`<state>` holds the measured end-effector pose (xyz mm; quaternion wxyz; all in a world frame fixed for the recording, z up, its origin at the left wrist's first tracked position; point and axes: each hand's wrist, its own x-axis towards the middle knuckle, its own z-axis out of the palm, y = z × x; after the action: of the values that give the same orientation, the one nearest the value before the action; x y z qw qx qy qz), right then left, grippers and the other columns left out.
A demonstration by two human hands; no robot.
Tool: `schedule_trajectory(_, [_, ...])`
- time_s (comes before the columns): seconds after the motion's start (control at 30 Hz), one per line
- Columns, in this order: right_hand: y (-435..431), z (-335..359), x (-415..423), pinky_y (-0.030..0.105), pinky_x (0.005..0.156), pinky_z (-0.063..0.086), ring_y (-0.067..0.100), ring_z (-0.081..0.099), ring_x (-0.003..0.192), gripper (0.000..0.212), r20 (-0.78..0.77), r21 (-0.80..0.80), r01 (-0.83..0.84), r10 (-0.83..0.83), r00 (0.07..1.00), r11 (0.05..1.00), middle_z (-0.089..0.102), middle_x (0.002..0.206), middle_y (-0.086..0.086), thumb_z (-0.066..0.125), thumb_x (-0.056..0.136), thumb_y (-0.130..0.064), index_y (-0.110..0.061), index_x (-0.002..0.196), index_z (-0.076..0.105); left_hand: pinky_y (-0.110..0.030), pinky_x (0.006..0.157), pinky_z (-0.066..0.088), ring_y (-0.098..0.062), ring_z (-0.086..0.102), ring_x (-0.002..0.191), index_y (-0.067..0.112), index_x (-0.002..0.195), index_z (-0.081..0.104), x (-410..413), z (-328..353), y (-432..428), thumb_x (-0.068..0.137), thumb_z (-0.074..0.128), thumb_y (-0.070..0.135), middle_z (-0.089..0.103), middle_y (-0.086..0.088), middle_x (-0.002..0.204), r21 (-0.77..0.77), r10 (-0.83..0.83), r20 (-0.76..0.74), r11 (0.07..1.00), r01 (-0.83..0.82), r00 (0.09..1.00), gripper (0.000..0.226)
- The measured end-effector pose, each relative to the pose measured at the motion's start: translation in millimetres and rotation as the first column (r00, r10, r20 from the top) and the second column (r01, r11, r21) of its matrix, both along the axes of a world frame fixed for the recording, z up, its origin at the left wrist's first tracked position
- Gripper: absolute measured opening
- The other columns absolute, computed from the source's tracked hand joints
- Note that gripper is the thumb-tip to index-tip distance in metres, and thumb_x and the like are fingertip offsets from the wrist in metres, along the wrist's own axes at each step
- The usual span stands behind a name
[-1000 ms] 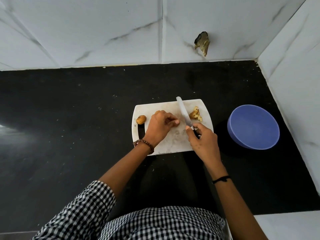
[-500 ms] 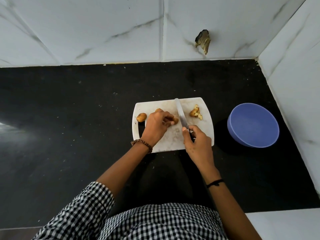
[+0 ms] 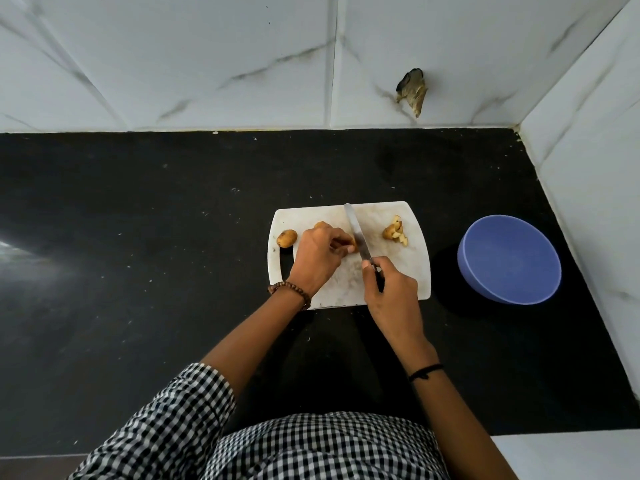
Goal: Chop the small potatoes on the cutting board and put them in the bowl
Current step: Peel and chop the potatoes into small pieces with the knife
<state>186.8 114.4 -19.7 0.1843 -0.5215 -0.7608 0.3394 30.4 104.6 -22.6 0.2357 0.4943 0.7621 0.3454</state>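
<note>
On the black table (image 3: 138, 271) lies a white cutting board (image 3: 408, 271), its handle slot at the left end. The left hand (image 3: 318, 258) rests on the board with fingers curled down, pinching a small potato (image 3: 349, 244) against the surface; only a sliver of it shows past the fingertips. The right hand (image 3: 391, 289) is wrapped tight round the handle of a knife (image 3: 356, 237), whose blade points away from the person and stands just beside the held potato on its right; whether the edge has entered it cannot be told. A whole potato (image 3: 286, 238) sits at the board's left end above the slot, and a third potato (image 3: 321, 225) peeks out behind the left knuckles. A small heap of chopped pieces (image 3: 394, 233) lies near the board's far right corner. The blue bowl (image 3: 509, 265) stands on the table to the right of the board, apart from it. A beaded bracelet (image 3: 291, 291) circles the left wrist, a black band (image 3: 426, 370) the right
</note>
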Motion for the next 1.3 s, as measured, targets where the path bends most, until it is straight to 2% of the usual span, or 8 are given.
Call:
schedule_trajectory(0.17, [-3.6, -3.4, -7.2, 0.032, 0.066, 0.057, 0.013, 0.062, 0.071, 0.034, 0.151, 0.141, -0.035, 0.013, 0.988, 0.989, 0.065, 0.082, 0.0, 0.044, 0.104, -0.034, -0.013, 0.12, 0.064, -0.003, 0.07, 0.045, -0.005, 0.061, 0.077, 0.013, 0.095, 0.076, -0.9, 3.7, 2.7, 0.082, 0.074, 0.013, 0.067, 0.002, 0.089, -0.024, -0.023, -0.029, 0.999, 0.022, 0.999, 0.013])
schedule_trajectory(0.33, [-5.9, -1.8, -17.7, 0.036, 0.068, 0.057, 0.018, 0.063, 0.076, 0.043, 0.31, 0.129, -0.063, 0.02, 0.95, 0.99, 0.064, 0.089, 0.003, 0.038, 0.105, -0.034, -0.012, 0.14, 0.05, -0.002, 0.067, 0.04, -0.006, 0.062, 0.078, 0.014, 0.095, 0.076, -0.8, 5.0, 4.8, 0.083, 0.072, 0.011, 0.071, 0.0, 0.089, -0.048, -0.033, -0.062, 0.998, 0.03, 0.998, 0.014])
schedule_trajectory(0.43, [1.4, -0.9, -23.5, 0.034, 0.069, 0.057, 0.019, 0.064, 0.081, 0.045, 0.357, 0.11, -0.079, 0.035, 0.933, 0.991, 0.066, 0.094, 0.004, 0.038, 0.105, -0.035, -0.012, 0.143, 0.046, -0.012, 0.075, 0.048, -0.009, 0.063, 0.082, 0.014, 0.096, 0.076, -0.7, 4.5, 4.8, 0.083, 0.072, 0.011, 0.071, -0.001, 0.091, -0.05, -0.034, -0.08, 0.998, 0.03, 0.996, 0.014])
schedule_trajectory(0.77, [-0.2, 0.7, -28.0, 0.035, 0.07, 0.057, 0.02, 0.064, 0.083, 0.049, 0.406, 0.105, -0.135, 0.082, 0.91, 0.985, 0.065, 0.099, 0.006, 0.04, 0.105, -0.033, -0.013, 0.15, 0.037, -0.029, 0.082, 0.054, -0.013, 0.064, 0.084, 0.014, 0.092, 0.077, -0.3, 1.8, 3.7, 0.083, 0.071, 0.012, 0.071, -0.002, 0.089, -0.043, -0.034, -0.128, 0.999, 0.028, 0.991, 0.011])
schedule_trajectory(0.83, [-7.0, 0.6, -22.7, 0.037, 0.072, 0.057, 0.022, 0.064, 0.084, 0.049, 0.413, 0.093, -0.145, 0.095, 0.906, 0.985, 0.064, 0.1, 0.007, 0.037, 0.106, -0.034, -0.015, 0.151, 0.035, -0.026, 0.083, 0.053, -0.013, 0.064, 0.084, 0.013, 0.093, 0.077, 0.3, 2.5, 3.4, 0.083, 0.072, 0.012, 0.072, -0.003, 0.089, -0.04, -0.029, -0.123, 0.999, 0.025, 0.992, 0.011])
schedule_trajectory(0.93, [-17.3, 1.4, -13.1, 0.038, 0.07, 0.055, 0.025, 0.065, 0.084, 0.048, 0.431, 0.084, -0.163, 0.112, 0.895, 0.983, 0.065, 0.098, 0.008, 0.036, 0.106, -0.032, -0.012, 0.15, 0.036, -0.013, 0.078, 0.045, -0.012, 0.065, 0.084, 0.012, 0.095, 0.077, -0.4, 3.4, 2.7, 0.083, 0.072, 0.012, 0.072, -0.003, 0.092, -0.046, -0.014, -0.103, 0.999, 0.009, 0.995, 0.013])
schedule_trajectory(1.07, [-28.2, 7.4, 0.4, 0.042, 0.071, 0.058, 0.025, 0.067, 0.083, 0.046, 0.456, 0.065, -0.175, 0.127, 0.881, 0.982, 0.066, 0.094, 0.008, 0.038, 0.106, -0.029, -0.009, 0.147, 0.041, -0.007, 0.074, 0.04, -0.006, 0.061, 0.081, 0.011, 0.096, 0.077, 0.2, 4.8, 1.7, 0.083, 0.072, 0.011, 0.072, -0.003, 0.091, -0.053, 0.002, -0.076, 0.999, -0.006, 0.997, 0.013])
schedule_trajectory(1.3, [-38.2, 37.1, 28.6, 0.033, 0.065, 0.052, 0.02, 0.064, 0.079, 0.043, 0.474, 0.011, -0.169, 0.143, 0.869, 0.986, 0.066, 0.092, 0.004, 0.036, 0.106, -0.035, -0.014, 0.141, 0.05, 0.007, 0.065, 0.034, -0.002, 0.054, 0.075, 0.006, 0.096, 0.076, 0.3, 7.8, 1.8, 0.083, 0.072, 0.011, 0.073, -0.005, 0.092, -0.06, 0.02, -0.03, 0.998, -0.022, 0.999, 0.014])
